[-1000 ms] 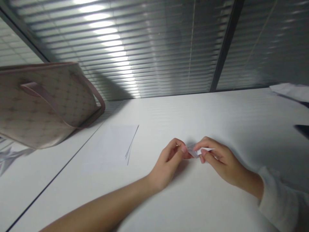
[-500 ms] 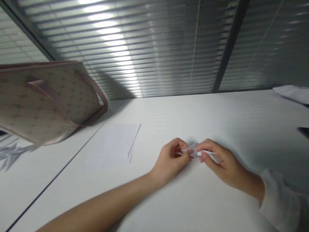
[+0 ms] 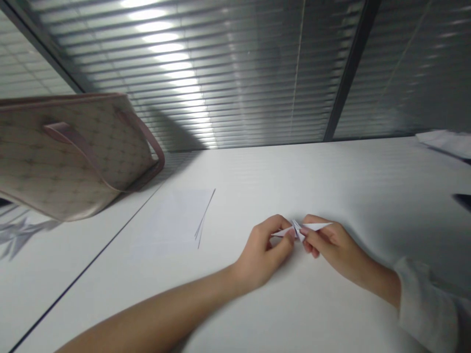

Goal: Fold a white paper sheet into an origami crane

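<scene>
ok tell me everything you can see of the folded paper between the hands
The folded white paper is small, thin and matte, and looks like ordinary sheet paper. It is creased into a narrow shape with two long tapering points, one running toward each hand's side, around a bunched, layered middle of sharp folds. It lies roughly level, pinched at the middle between the fingertips of the left hand and the right hand. Whether it touches the table below is hard to tell.

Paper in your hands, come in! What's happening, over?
Left hand and right hand both pinching folded white paper. Pointed ends stick out both sides. Tote bag far left, apart from hands.
</scene>
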The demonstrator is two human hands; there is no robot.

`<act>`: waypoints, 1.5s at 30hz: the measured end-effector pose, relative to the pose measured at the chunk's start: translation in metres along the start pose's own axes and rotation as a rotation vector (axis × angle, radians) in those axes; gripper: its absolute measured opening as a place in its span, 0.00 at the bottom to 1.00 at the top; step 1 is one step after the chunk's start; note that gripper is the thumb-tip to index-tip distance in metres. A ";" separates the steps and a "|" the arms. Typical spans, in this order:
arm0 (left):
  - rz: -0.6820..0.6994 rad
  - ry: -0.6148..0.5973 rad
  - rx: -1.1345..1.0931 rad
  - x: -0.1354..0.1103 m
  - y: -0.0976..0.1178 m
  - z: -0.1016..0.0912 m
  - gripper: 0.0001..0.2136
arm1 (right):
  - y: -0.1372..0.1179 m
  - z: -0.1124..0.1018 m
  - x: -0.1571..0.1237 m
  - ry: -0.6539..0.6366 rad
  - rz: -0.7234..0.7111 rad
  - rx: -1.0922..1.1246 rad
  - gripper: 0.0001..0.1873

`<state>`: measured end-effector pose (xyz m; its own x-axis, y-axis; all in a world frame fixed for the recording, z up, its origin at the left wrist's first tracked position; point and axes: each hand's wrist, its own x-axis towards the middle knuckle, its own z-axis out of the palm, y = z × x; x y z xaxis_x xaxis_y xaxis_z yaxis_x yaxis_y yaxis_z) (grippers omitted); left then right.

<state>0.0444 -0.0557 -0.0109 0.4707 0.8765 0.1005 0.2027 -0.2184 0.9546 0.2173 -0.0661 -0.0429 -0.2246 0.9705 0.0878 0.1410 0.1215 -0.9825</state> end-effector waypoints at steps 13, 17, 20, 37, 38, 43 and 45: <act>-0.135 0.024 -0.373 0.008 -0.005 0.002 0.16 | -0.007 0.001 0.001 -0.057 -0.012 0.118 0.21; -0.130 0.059 -0.355 0.009 -0.006 0.000 0.16 | -0.008 -0.001 0.002 -0.056 0.032 0.181 0.20; -0.129 0.071 -0.357 0.009 -0.007 0.000 0.16 | -0.009 -0.002 0.003 -0.056 0.061 0.218 0.20; -0.135 0.079 -0.448 0.012 -0.010 -0.001 0.15 | -0.007 -0.003 0.005 -0.037 0.097 0.305 0.20; -0.134 0.078 -0.458 0.012 -0.011 0.000 0.15 | -0.006 -0.003 0.005 -0.039 0.100 0.320 0.19; -0.133 0.070 -0.519 0.013 -0.012 0.000 0.14 | -0.005 -0.003 0.005 -0.045 0.110 0.416 0.17; -0.136 0.067 -0.544 0.013 -0.012 0.000 0.15 | -0.004 -0.002 0.005 -0.047 0.115 0.471 0.16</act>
<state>0.0481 -0.0418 -0.0207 0.4123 0.9105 -0.0325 -0.2229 0.1354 0.9654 0.2175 -0.0610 -0.0381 -0.2778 0.9604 -0.0221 -0.2819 -0.1035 -0.9539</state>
